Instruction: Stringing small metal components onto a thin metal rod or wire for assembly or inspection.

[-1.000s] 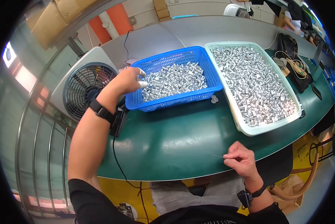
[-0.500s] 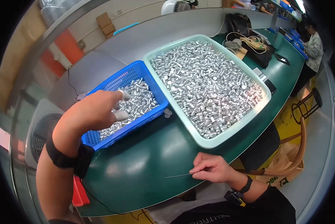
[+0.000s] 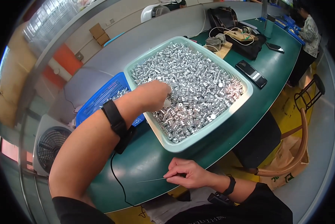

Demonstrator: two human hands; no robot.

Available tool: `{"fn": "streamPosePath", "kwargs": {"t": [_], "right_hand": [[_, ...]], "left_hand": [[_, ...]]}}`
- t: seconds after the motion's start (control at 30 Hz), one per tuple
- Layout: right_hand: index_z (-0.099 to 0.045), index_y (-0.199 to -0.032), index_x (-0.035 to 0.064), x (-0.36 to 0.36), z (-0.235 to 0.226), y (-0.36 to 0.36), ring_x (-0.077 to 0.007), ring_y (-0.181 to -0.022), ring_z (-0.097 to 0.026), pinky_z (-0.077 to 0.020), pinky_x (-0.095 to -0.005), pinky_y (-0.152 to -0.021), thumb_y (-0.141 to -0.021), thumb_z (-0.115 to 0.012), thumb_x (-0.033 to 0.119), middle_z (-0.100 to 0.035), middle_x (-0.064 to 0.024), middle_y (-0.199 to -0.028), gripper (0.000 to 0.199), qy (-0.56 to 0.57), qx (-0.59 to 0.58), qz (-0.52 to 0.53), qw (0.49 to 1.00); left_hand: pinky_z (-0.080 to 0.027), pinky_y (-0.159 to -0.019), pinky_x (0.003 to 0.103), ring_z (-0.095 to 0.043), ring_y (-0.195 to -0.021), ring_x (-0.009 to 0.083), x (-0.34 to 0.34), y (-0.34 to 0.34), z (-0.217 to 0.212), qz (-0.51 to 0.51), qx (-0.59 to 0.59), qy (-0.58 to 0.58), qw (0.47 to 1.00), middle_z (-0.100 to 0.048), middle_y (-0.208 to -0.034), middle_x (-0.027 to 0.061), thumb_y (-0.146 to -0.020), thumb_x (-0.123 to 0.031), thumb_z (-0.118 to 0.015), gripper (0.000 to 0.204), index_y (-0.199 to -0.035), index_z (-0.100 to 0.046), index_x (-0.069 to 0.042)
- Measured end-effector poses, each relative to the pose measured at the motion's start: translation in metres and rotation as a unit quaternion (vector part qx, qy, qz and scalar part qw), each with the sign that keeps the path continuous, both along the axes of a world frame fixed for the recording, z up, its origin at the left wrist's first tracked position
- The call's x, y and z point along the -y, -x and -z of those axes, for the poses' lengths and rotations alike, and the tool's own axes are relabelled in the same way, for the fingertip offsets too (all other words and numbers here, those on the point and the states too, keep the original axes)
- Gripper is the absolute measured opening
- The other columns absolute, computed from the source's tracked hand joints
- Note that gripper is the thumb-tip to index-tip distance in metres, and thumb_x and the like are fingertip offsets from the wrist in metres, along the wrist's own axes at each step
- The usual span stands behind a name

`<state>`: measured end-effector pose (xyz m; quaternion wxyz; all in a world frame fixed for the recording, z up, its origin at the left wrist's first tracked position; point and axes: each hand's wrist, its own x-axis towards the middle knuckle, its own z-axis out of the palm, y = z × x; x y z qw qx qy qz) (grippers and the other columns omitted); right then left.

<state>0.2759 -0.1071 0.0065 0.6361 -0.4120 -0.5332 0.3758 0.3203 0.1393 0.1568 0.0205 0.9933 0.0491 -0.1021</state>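
A pale green basket (image 3: 199, 140) is heaped with small shiny metal rivet-like parts (image 3: 190, 82). Over its near-left rim reaches my left hand (image 3: 154, 95), with white covers on its fingertips down at the parts. Thumb and finger look apart; whether a part lies between them is hidden. To the left a blue basket (image 3: 100, 95), holding similar parts, is largely covered by my forearm. Close to the table's front edge, my right hand (image 3: 186, 173) is closed, pinching a thin straight metal wire (image 3: 150, 180) that points left.
Right of the green basket lies a black phone (image 3: 251, 73); another phone (image 3: 275, 47) is farther back. A bag (image 3: 222, 18), cables and a bottle (image 3: 270, 26) stand beyond. A black cord (image 3: 119, 183) crosses the table. A co-worker (image 3: 309, 33) sits at the far right.
My left hand has moved from the blue basket rightward into the green one. The green basket sits farther left, uncovering the near phone. My right hand still pinches the wire. The view has shifted.
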Motion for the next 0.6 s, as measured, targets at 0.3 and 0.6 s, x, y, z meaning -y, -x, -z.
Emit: {"fn": "streamPosePath", "kwargs": {"t": [0.3, 0.6], "right_hand": [[-0.072, -0.098, 0.0015, 0.002, 0.000, 0.000, -0.0104, -0.071, -0.055, -0.0430, -0.0231, -0.061, -0.084, -0.071, 0.001, -0.057, -0.0056, -0.089, 0.014, -0.001, 0.019, -0.004, 1.000], [-0.073, -0.099, 0.0028, 0.007, -0.007, 0.000, -0.0088, -0.075, -0.054, -0.0426, -0.0221, -0.063, -0.084, -0.070, -0.001, -0.058, -0.0047, -0.091, 0.015, 0.014, 0.037, 0.063, 0.997]], "left_hand": [[-0.052, -0.076, 0.045, -0.066, -0.088, 0.0377, 0.009, 0.031, -0.011, -0.050, 0.083, 0.100, 0.990, -0.068, -0.088, 0.0200, -0.085, -0.016, -0.069, 0.018, -0.097, -0.068, -0.003], [-0.053, -0.073, 0.033, -0.068, -0.082, 0.0247, 0.076, 0.161, -0.048, -0.153, 0.258, 0.294, 0.908, -0.068, -0.089, 0.0137, -0.089, -0.001, -0.063, 0.018, -0.108, -0.064, 0.000]]}}
